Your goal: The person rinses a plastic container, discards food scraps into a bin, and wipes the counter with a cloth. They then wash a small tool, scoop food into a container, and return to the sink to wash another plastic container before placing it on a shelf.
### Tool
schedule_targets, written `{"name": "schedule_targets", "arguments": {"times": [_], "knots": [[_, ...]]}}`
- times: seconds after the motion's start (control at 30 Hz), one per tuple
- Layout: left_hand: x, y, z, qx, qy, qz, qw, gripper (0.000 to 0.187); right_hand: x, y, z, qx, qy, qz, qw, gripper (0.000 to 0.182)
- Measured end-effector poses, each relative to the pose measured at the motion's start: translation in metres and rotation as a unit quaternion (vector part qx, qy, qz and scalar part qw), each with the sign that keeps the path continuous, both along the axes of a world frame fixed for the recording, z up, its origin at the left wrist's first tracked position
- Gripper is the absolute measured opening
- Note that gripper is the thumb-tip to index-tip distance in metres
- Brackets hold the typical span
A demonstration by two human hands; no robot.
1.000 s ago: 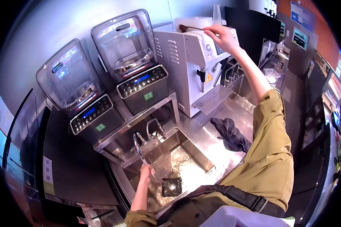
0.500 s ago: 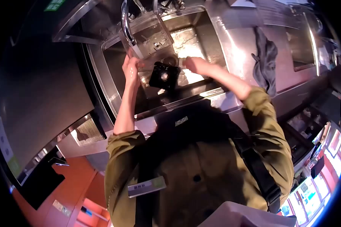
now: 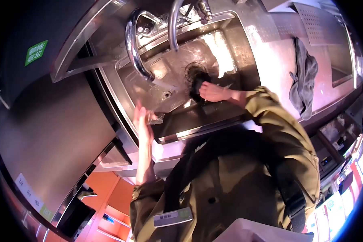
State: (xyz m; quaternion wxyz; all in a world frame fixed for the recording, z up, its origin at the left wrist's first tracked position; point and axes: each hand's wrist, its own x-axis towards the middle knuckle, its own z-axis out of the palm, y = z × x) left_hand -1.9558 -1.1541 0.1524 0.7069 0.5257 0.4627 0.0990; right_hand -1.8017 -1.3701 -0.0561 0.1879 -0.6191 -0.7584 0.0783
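Note:
Over the left side of the sink, my left hand [image 3: 143, 118] grips the near corner of a clear plastic container [image 3: 161, 105], its fingers a little blurred. The container is tilted, and a small round fitting shows in it. My right hand [image 3: 213, 92] is closed on a black part [image 3: 197, 85] low in the sink; its form is mostly hidden by shadow and by the hand. Water streams from the left faucet [image 3: 132, 44] towards the container.
The steel sink [image 3: 246, 56] surrounds both hands. A second curved faucet [image 3: 174, 28] reaches over its back edge. A dark grey cloth [image 3: 304, 80] lies on the counter to the right. A large dark metal panel [image 3: 52, 141] stands on the left.
The clear container has come down and tilted in the sink, with my left hand lower. My right hand now holds the black part, which was at the sink's middle. The view has shifted.

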Motion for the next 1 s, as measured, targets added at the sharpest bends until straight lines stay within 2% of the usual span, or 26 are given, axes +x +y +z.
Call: {"name": "schedule_targets", "arguments": {"times": [0.03, 0.07, 0.1, 0.13, 0.17, 0.2, 0.27, 0.3, 0.33, 0.4, 0.47, 0.5, 0.57, 0.67, 0.7, 0.73, 0.77, 0.8, 0.87, 0.9, 0.93, 0.97, 1.0], "knots": [[0.003, -0.003, -0.007, 0.048, -0.015, -0.039, 0.998, 0.061, 0.004, 0.001, 0.022, -0.087, 0.065, -0.108, 0.988, 0.014], [0.007, -0.005, -0.014, 0.097, -0.031, -0.077, 0.992, 0.062, 0.005, 0.001, 0.035, -0.169, 0.130, -0.214, 0.953, 0.018], [0.011, -0.006, -0.020, 0.138, -0.029, -0.134, 0.981, 0.063, 0.003, -0.005, 0.038, -0.114, 0.197, -0.383, 0.895, 0.024], [0.015, -0.009, -0.022, 0.177, -0.028, -0.188, 0.966, 0.065, 0.008, -0.008, 0.049, -0.179, 0.287, -0.513, 0.789, 0.030], [0.024, -0.016, -0.012, 0.223, 0.048, -0.264, 0.937, 0.065, 0.018, -0.012, 0.057, -0.174, 0.339, -0.584, 0.717, 0.028], [0.030, -0.025, -0.014, 0.282, 0.063, -0.287, 0.913, 0.063, 0.028, -0.014, 0.060, -0.166, 0.390, -0.646, 0.635, 0.026], [0.046, -0.039, -0.003, 0.350, 0.148, -0.416, 0.826, 0.061, 0.041, -0.024, 0.053, -0.022, 0.401, -0.662, 0.633, 0.021], [0.056, -0.049, 0.001, 0.388, 0.135, -0.468, 0.783, 0.058, 0.047, -0.027, 0.051, 0.013, 0.475, -0.664, 0.577, 0.017], [0.068, -0.062, 0.004, 0.423, 0.122, -0.514, 0.736, 0.056, 0.053, -0.032, 0.054, 0.011, 0.585, -0.622, 0.521, 0.017], [0.096, -0.090, 0.011, 0.464, 0.113, -0.595, 0.647, 0.050, 0.060, -0.039, 0.055, 0.020, 0.598, -0.601, 0.530, 0.018], [0.126, -0.120, 0.023, 0.474, 0.128, -0.667, 0.561, 0.045, 0.062, -0.040, 0.048, 0.100, 0.659, -0.559, 0.494, 0.018], [0.135, -0.133, 0.030, 0.453, 0.128, -0.671, 0.572, 0.043, 0.063, -0.041, 0.053, 0.139, 0.685, -0.534, 0.475, 0.019], [0.149, -0.154, 0.047, 0.409, 0.126, -0.681, 0.594, 0.042, 0.067, -0.044, 0.056, 0.124, 0.666, -0.559, 0.478, 0.020], [0.151, -0.154, 0.087, 0.475, 0.174, -0.691, 0.517, 0.043, 0.066, -0.045, 0.056, 0.084, 0.643, -0.579, 0.495, 0.020], [0.145, -0.139, 0.094, 0.510, 0.195, -0.699, 0.462, 0.046, 0.062, -0.040, 0.054, 0.066, 0.639, -0.578, 0.503, 0.021], [0.129, -0.136, 0.124, 0.519, 0.185, -0.658, 0.513, 0.050, 0.060, -0.031, 0.054, 0.049, 0.636, -0.575, 0.513, 0.021], [0.118, -0.128, 0.145, 0.501, 0.205, -0.660, 0.521, 0.055, 0.054, -0.015, 0.037, 0.033, 0.555, -0.620, 0.554, 0.020], [0.094, -0.107, 0.152, 0.546, 0.125, -0.618, 0.552, 0.060, 0.043, 0.000, 0.032, 0.028, 0.513, -0.633, 0.579, 0.018], [0.067, -0.092, 0.199, 0.461, 0.150, -0.585, 0.650, 0.061, 0.024, 0.037, 0.022, 0.014, 0.656, -0.532, 0.535, 0.014], [0.045, -0.074, 0.205, 0.480, 0.104, -0.536, 0.687, 0.059, 0.012, 0.053, 0.038, -0.003, 0.644, -0.525, 0.557, 0.012], [0.033, -0.074, 0.231, 0.406, 0.167, -0.492, 0.752, 0.058, 0.001, 0.067, 0.055, -0.020, 0.630, -0.519, 0.577, 0.009], [0.016, -0.065, 0.239, 0.412, 0.168, -0.437, 0.782, 0.054, -0.002, 0.089, 0.039, -0.064, 0.475, -0.474, 0.739, 0.008], [0.003, -0.059, 0.249, 0.369, 0.203, -0.394, 0.817, 0.051, -0.007, 0.104, 0.045, -0.096, 0.489, -0.482, 0.721, 0.010]]}}
